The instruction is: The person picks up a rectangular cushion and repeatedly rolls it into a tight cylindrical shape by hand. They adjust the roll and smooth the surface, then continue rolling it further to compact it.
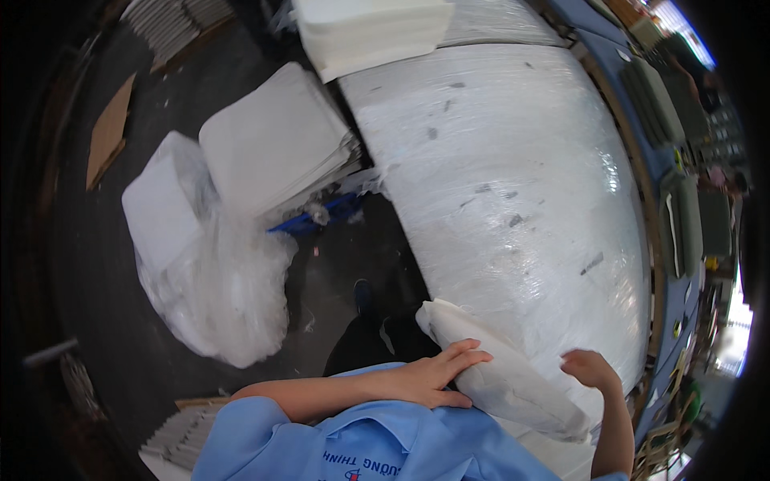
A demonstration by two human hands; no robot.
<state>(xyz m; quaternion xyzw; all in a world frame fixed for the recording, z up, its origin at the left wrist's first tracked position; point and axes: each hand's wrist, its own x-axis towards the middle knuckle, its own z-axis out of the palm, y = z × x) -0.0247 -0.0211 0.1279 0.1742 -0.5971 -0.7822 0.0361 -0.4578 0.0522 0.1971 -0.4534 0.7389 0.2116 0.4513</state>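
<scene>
A white cushion (pixel 513 381), long and slightly wrinkled, lies slantwise on the near side of a broad table (pixel 497 160), close against the person's body. The left hand (pixel 441 373) comes across the front of a light blue shirt (pixel 385 441) and rests on the cushion's left side; its grip is spread, with the thumb well apart from the fingers and no clamp on the cloth. The right hand (pixel 592 370) is raised just beside the cushion's right side, its fingers bent towards the left hand; whether this grip meets at the tips cannot be told.

The table is covered in shiny clear film, with small grey marks scattered over it. At its far left corner stands a thick stack of off-white pads (pixel 373 36). Left of the table, above the dark floor (pixel 241 96), is a pile of white sheets (pixel 269 136) with uneven edges, and beside it a clear plastic bag (pixel 233 289) around a white block (pixel 160 212). Something blue (pixel 321 216) shows beneath the pile. A brown cardboard piece (pixel 110 132) is farther left. Along the right, grey-green cushions (pixel 654 100) sit on a blue surface (pixel 589 20).
</scene>
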